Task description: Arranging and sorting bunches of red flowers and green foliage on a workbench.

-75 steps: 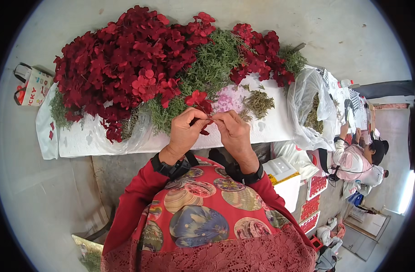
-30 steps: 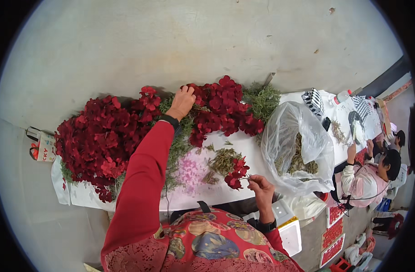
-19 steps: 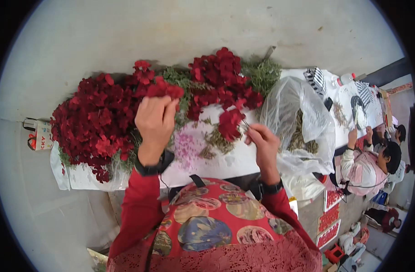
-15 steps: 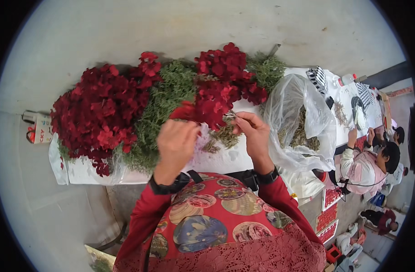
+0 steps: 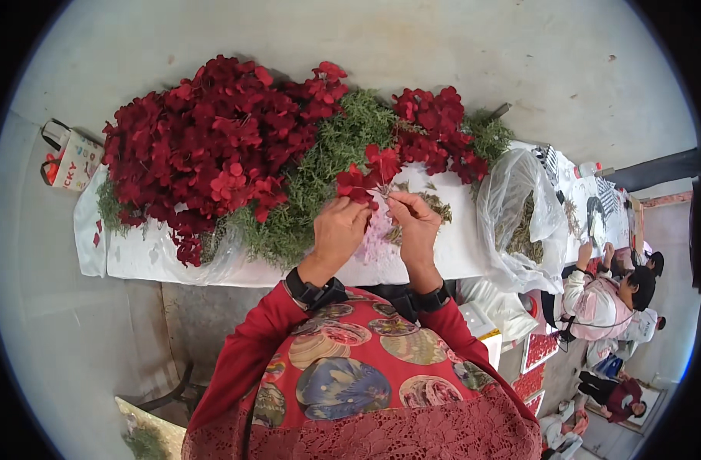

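Note:
Both hands are raised over the near side of the white table [image 5: 461, 245], close together around a small sprig of red flowers [image 5: 382, 165]. With its fingers pinched together, my left hand [image 5: 336, 239] grips a red flower at the sprig's lower left. My right hand [image 5: 416, 230] pinches the thin pale stems between thumb and fingertips. Just beyond lie green foliage [image 5: 354, 126] and a smaller pile of red flowers [image 5: 436, 115]. A large heap of red flowers [image 5: 205, 146] covers the table's left part. Dry stem scraps [image 5: 440, 207] lie behind my right hand.
A clear plastic bag [image 5: 553, 222] with dry stems inside stands to the right. Farther right, a co-worker in pink and white [image 5: 599, 303] works at the same table. A pale carrier bag [image 5: 78, 162] is at the far left, and a wall runs behind the table.
My view has shifted, so the table sits farther right. My left hand, blurred before, has come closer to the right and now grips a flower. The right hand still pinches the stems.

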`<action>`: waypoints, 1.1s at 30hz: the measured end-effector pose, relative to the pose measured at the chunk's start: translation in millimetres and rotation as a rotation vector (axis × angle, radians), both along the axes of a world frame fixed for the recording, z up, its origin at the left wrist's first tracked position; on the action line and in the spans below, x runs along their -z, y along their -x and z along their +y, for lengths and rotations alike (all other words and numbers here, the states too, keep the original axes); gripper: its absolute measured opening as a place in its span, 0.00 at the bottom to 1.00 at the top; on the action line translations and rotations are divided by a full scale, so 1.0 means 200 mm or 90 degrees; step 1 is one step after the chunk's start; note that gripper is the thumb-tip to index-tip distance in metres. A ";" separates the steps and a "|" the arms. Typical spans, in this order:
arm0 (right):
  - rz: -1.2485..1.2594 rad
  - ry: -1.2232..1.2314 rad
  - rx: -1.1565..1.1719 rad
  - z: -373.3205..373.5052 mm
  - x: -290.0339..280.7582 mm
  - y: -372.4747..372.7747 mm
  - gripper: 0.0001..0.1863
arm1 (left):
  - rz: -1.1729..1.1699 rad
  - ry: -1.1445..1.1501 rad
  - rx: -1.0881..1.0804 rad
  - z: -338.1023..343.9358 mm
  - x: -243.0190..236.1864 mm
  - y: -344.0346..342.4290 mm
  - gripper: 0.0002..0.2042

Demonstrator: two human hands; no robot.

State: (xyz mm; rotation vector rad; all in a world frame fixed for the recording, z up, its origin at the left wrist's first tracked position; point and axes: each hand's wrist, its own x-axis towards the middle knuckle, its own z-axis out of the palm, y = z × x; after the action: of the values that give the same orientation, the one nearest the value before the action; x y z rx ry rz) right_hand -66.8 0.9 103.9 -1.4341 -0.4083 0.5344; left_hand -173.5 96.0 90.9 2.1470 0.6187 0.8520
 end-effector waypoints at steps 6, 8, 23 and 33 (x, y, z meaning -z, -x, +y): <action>0.069 -0.025 -0.015 0.00 -0.04 0.15 0.06 | -0.073 -0.004 -0.014 0.08 0.03 0.11 0.07; 0.076 -0.015 -0.021 0.00 -0.06 0.18 0.06 | -0.062 -0.049 -0.013 0.08 0.02 0.15 0.07; 0.023 0.027 -0.030 -0.03 -0.09 0.27 0.05 | -0.060 -0.106 0.025 0.08 0.01 0.25 0.07; 0.020 0.062 -0.036 -0.06 -0.08 0.27 0.04 | -0.036 -0.164 0.038 0.07 0.02 0.26 0.07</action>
State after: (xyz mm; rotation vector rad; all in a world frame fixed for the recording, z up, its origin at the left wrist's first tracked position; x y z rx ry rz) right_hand -120.2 -11.3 120.6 -1.5094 -0.4032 0.6283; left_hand -225.0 109.1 86.8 2.3488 0.4326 1.0007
